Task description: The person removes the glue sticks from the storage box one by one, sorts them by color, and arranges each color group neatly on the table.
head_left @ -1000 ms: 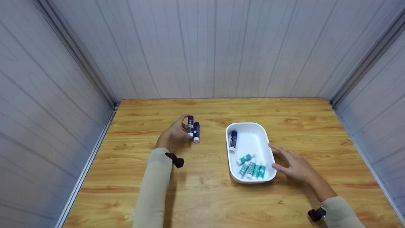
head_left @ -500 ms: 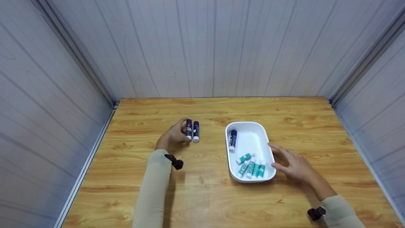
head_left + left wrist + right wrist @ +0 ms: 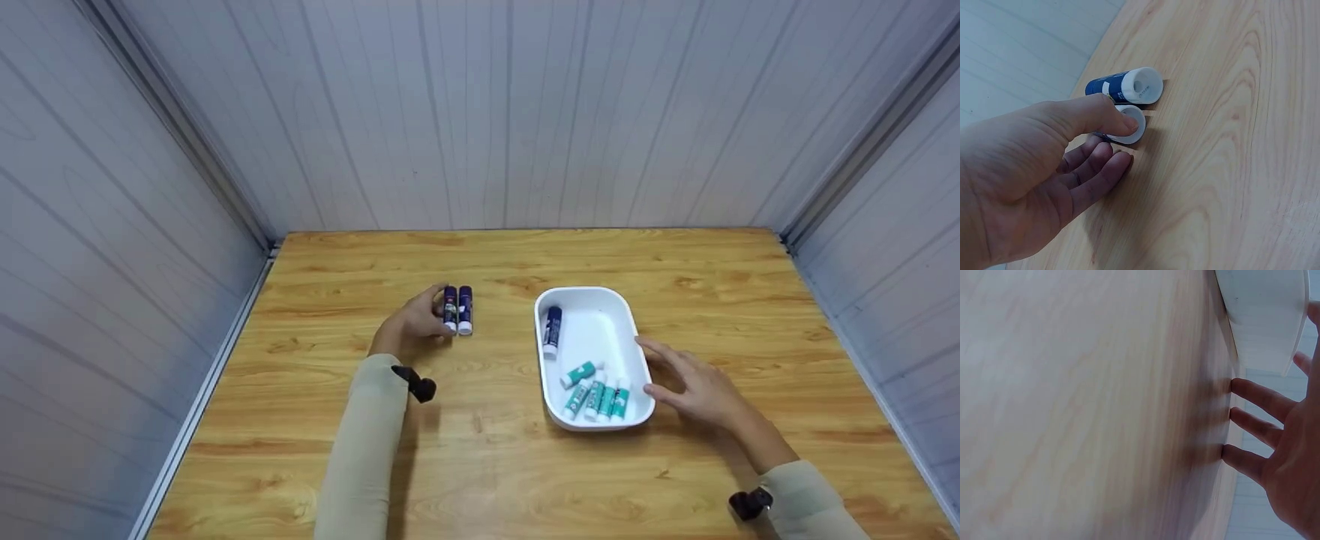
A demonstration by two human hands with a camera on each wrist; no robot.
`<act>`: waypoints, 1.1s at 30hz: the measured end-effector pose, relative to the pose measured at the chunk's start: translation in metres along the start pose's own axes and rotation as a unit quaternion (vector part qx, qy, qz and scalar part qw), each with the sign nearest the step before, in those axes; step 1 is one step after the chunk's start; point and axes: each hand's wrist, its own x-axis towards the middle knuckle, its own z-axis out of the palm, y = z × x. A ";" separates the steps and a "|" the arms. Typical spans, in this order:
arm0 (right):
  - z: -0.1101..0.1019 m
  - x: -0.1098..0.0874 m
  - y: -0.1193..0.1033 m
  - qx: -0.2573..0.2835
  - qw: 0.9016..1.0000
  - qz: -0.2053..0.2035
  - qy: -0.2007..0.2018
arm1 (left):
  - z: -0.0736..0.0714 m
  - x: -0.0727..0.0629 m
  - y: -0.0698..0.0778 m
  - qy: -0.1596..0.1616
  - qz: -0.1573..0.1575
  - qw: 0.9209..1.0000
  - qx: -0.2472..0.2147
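Now, left hand (image 3: 417, 315) pinching tube (image 3: 450, 309), spread right hand (image 3: 699, 391) touching tub (image 3: 594, 330)

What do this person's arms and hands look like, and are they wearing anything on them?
Both the left hand and right hand are bare, without gloves. The left sleeve and right sleeve are plain beige. A small black attachment sits by the left wrist, another black attachment by the right. No cables show.
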 end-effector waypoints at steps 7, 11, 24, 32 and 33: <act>-0.001 0.001 0.000 -0.005 1.000 0.001 -0.001 | 0.007 -0.043 0.045 0.001 -0.032 0.999 0.020; 0.000 0.000 0.001 -0.005 1.000 -0.002 0.001 | 0.011 -0.063 0.065 0.002 -0.040 0.999 0.010; 0.002 -0.001 0.004 0.002 1.000 -0.007 0.010 | 0.006 -0.046 0.049 -0.017 -0.005 1.000 -0.004; 0.002 -0.002 0.004 0.002 1.000 0.004 -0.003 | 0.007 -0.042 0.040 -0.014 -0.002 1.000 -0.017; 0.002 -0.002 0.004 0.001 1.000 0.004 -0.002 | 0.008 -0.046 0.045 -0.011 0.001 1.000 -0.006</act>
